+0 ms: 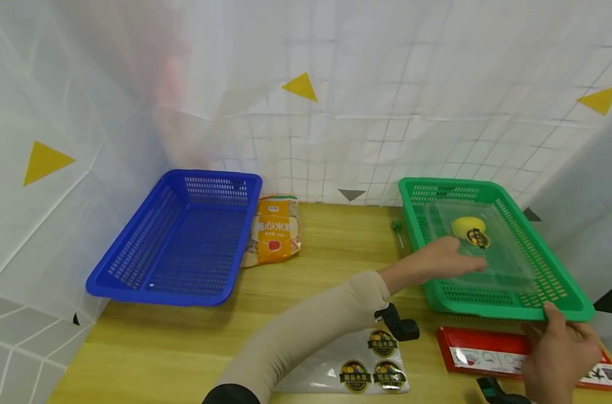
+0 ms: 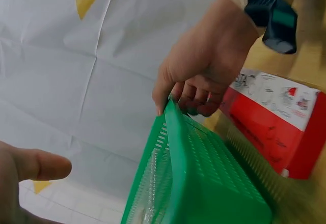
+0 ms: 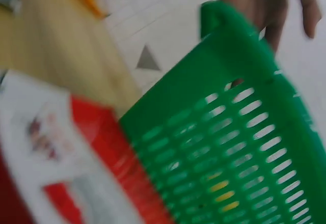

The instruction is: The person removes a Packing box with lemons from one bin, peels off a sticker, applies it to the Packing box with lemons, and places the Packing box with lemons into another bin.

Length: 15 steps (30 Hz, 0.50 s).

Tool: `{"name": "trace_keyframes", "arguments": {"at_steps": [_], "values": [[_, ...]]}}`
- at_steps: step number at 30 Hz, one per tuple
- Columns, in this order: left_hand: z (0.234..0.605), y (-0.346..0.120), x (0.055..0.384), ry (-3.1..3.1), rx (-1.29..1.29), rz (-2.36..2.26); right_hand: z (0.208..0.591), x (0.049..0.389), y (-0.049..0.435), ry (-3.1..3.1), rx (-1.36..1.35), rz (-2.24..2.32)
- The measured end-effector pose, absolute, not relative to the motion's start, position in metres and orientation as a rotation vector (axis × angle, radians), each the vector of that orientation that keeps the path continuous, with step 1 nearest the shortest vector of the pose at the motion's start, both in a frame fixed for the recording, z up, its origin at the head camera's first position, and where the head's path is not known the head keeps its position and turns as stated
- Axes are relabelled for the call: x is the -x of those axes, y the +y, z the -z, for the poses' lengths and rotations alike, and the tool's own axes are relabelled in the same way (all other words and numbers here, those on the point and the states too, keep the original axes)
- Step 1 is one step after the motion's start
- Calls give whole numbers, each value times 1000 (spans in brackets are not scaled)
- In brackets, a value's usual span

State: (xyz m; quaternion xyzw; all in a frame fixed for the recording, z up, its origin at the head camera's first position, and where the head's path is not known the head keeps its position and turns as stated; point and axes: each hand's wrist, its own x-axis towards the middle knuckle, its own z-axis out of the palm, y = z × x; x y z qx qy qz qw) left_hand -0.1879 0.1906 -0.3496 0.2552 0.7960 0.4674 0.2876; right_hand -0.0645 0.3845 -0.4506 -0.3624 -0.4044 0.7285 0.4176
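My right hand [image 1: 561, 353] grips the near right rim of a green plastic basket [image 1: 571, 300], its thumb on top and the fingers curled beneath, as the left wrist view shows. Over the basket's left side reaches my left hand [image 1: 444, 261], fingers loosely extended and holding nothing. Inside the basket lies a clear plastic box [image 1: 508, 264] with a yellow fruit [image 1: 466, 225] and a round fruit sticker [image 1: 478, 238] on it. A red and white carton [image 1: 488, 350] lies on the table in front of the basket, partly hidden by my right hand.
A blue basket [image 1: 195, 247] stands at the left, beside an orange food bag [image 1: 275, 230]. Near the front lies a clear sheet with round stickers [image 1: 356, 375]. A small green-topped stick [image 1: 397, 226] lies left of the green basket. White sheeting [image 1: 356, 134] hangs behind the table.
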Motion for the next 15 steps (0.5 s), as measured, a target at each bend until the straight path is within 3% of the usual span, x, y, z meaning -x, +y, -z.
{"name": "trace_keyframes", "arguments": {"at_steps": [8,15], "values": [[351,139,177,2243,-878,-1262,448,63,373,-1489,1101,-1260],[356,83,175,2272,-856,-1396,437,62,353,-1707,674,-772]]}}
